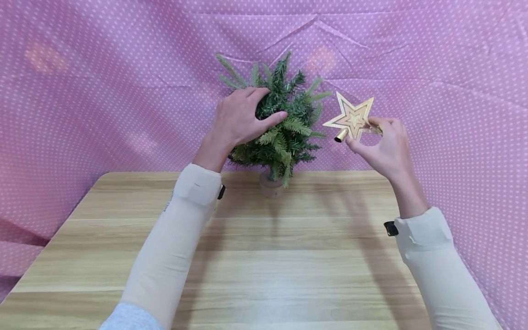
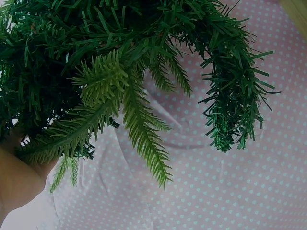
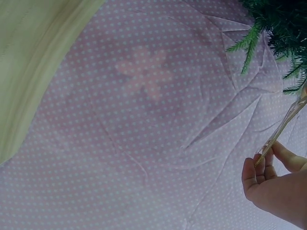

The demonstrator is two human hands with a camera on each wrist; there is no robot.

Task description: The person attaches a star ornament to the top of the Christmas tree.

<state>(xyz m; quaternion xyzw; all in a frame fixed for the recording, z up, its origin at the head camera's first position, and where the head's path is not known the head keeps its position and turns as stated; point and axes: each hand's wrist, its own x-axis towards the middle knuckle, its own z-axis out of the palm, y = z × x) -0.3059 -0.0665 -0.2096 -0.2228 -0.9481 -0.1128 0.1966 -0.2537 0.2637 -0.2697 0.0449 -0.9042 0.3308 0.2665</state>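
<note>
A small artificial Christmas tree (image 1: 290,110) stands upright in a small pot (image 1: 271,184) near the table's back edge. My left hand (image 1: 241,114) rests on the left of its upper branches, thumb straight and apart from the index finger; foliage partly hides the other fingers. Green sprigs (image 2: 144,124) fill much of the left wrist view, where part of that hand (image 2: 21,179) shows at lower left. To the tree's right, my right hand (image 1: 389,142) pinches a gold star tree topper (image 1: 354,118) by its right side, above the table. The topper's hollow tube (image 1: 341,135) points down and left.
The wooden table (image 1: 264,270) spreads out below both arms. A pink polka-dot cloth (image 1: 144,91) hangs behind the tree and along both sides. Each sleeve carries a small black wrist camera (image 1: 391,228).
</note>
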